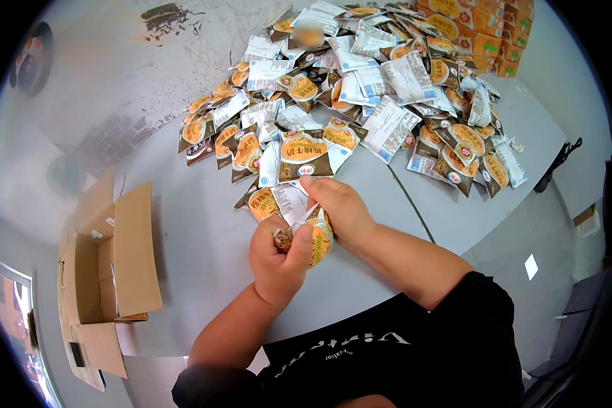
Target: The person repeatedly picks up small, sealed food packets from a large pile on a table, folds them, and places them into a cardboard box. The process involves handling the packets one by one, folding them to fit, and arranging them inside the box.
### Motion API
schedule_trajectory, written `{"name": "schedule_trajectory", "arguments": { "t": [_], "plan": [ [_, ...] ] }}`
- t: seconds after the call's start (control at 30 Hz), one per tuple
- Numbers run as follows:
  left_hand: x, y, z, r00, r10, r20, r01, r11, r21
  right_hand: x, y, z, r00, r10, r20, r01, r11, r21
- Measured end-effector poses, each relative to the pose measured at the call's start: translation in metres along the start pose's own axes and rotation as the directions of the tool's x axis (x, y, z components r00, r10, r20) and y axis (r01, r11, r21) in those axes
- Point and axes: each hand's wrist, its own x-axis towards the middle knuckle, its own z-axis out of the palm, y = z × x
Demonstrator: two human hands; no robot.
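My left hand (279, 260) grips a brown-and-yellow filled plastic pouch (320, 238), its thumb pressed along the front. The pouch's crumpled brown end pokes out by the left fingers. On the same pouch my right hand (344, 206) pinches the upper edge, thumb pointing away from me. Fingers hide much of it, so I cannot tell whether more than one pouch is held. Just beyond my hands lies a similar pouch (304, 154), printed side up. Behind it spreads a large heap of pouches (408, 79), some showing white backs with printing.
An open cardboard box (135, 250) stands at the left on the grey table (204, 265), flaps spread. Stacked orange cartons (482, 35) stand behind the heap at the right. A dark seam (410, 201) crosses the tabletop. A black cable (558, 163) hangs near the right edge.
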Motion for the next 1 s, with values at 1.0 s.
{"name": "schedule_trajectory", "arguments": {
  "t": [1.0],
  "plan": [
    [0.030, 0.012, -0.005, 0.824, -0.557, -0.108, 0.373, 0.675, -0.637, 0.000, 0.014, 0.002, 0.969, -0.081, 0.234, 0.116, 0.983, -0.143]
  ]
}}
